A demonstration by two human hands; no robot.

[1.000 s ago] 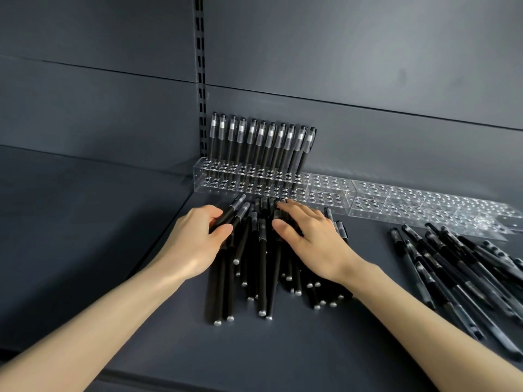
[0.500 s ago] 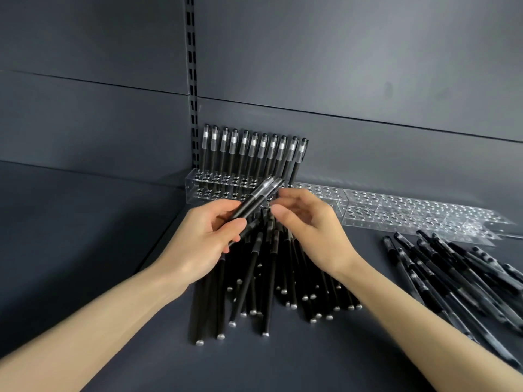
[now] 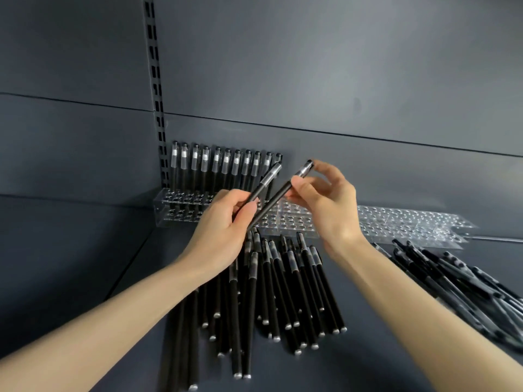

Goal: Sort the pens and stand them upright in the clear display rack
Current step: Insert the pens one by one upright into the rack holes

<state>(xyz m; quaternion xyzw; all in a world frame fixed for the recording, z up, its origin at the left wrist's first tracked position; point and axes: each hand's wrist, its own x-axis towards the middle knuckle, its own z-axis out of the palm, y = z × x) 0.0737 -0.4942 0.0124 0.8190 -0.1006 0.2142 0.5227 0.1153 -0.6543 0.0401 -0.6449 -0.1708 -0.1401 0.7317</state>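
- Head view, setting: I look down on a dark grey shelf [image 3: 85, 250]. It is closed at the rear by a grey back panel [image 3: 311, 66] that carries a slotted upright [image 3: 157, 94] left of centre.
- Head view, rack: the clear display rack [image 3: 181, 210] lies along the shelf's back edge. It starts just beside the foot of the slotted upright and runs toward the right edge.
- Head view, standing pens [image 3: 218, 171]: a single row of black pens with clear caps stands upright, caps up, in the rearmost holes at the rack's left end.
- Head view, left hand [image 3: 223, 233]: I see it raised above the shelf in front of the rack. Its fingers curl round the lower barrel of the first pen [image 3: 267, 181], which slants up and to the right with its clear cap uppermost.
- Head view, right hand [image 3: 328, 205]: thumb and forefinger pinch the second pen [image 3: 278, 195] just below its cap, and the other fingers are loosely bent. This pen slants almost parallel to the first, just beside it. Its lower barrel crosses the left thumb, and I cannot tell whether the left hand grips it too.
- Head view, loose pile [image 3: 283, 292]: black pens lie flat on the middle of the shelf beneath both hands. They are roughly parallel, with caps toward the rack and silver ends toward the front edge.
- Head view, second pile [image 3: 452, 278]: more dark pens lie slanted near the shelf's right edge, close to the rack's right end. Their details are too blurred for me to read.
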